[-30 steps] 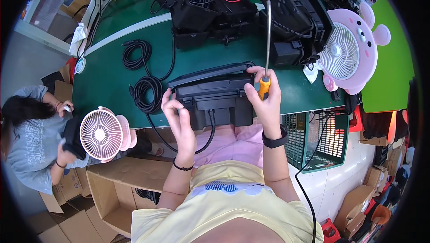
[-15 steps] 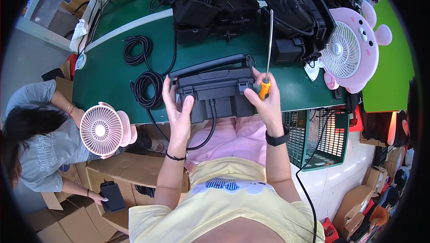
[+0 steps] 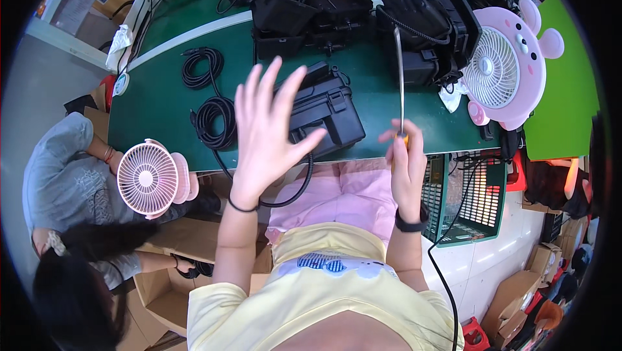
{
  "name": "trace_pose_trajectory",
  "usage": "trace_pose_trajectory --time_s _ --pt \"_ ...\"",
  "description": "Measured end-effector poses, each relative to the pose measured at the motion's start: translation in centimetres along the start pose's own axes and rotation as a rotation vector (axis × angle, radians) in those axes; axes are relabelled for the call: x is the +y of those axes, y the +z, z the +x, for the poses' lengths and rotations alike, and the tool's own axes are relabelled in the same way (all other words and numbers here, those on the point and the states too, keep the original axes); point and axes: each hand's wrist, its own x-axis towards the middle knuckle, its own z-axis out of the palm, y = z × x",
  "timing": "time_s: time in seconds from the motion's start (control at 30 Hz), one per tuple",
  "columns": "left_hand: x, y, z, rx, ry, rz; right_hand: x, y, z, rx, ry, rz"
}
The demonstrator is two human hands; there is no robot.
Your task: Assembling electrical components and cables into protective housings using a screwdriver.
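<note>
My left hand (image 3: 269,127) is open, its fingers spread in front of a black plastic case (image 3: 334,114) and hiding part of it. That case rests at the near edge of the green table (image 3: 382,101), with a latch on its side and a ribbed black cable (image 3: 304,186) hanging from it. In my right hand (image 3: 408,166) is a screwdriver (image 3: 400,85), closed fingers around its yellow handle and its long metal shaft pointing away from me. Coiled black cable (image 3: 215,124) lies on the table left of my left hand.
More black cases (image 3: 421,27) are stacked at the back. At right stands a pink animal-shaped fan (image 3: 499,69); a small pink fan (image 3: 148,179) is at left. A green crate (image 3: 473,208) sits below the table. A co-worker (image 3: 78,189) reaches into a cardboard box (image 3: 162,293).
Both my hands have let go of the black case, which now lies turned on the table. My right hand has moved right with the screwdriver. The co-worker has leaned down into the box.
</note>
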Motion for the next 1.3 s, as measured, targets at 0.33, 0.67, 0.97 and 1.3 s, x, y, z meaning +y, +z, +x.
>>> trace_pose_trajectory --time_s 0.33,0.67,0.97,1.3 --pt "-1.6 3.1 2.1 0.018 0.085 0.063 -1.3 -1.6 -6.0 -0.212 -0.277 -0.514" --pt "-4.4 3.6 -2.7 0.287 -0.318 -0.235 -1.8 0.0 -5.8 -0.178 -0.433 -0.723" --pt "-4.4 4.9 -3.9 0.334 -0.354 -0.419 -1.6 0.6 -6.7 -0.288 -0.288 -0.539" --pt "-3.4 5.7 -4.5 0.505 -0.389 -0.379 -2.4 -0.1 -6.6 -0.438 -0.148 -0.311"
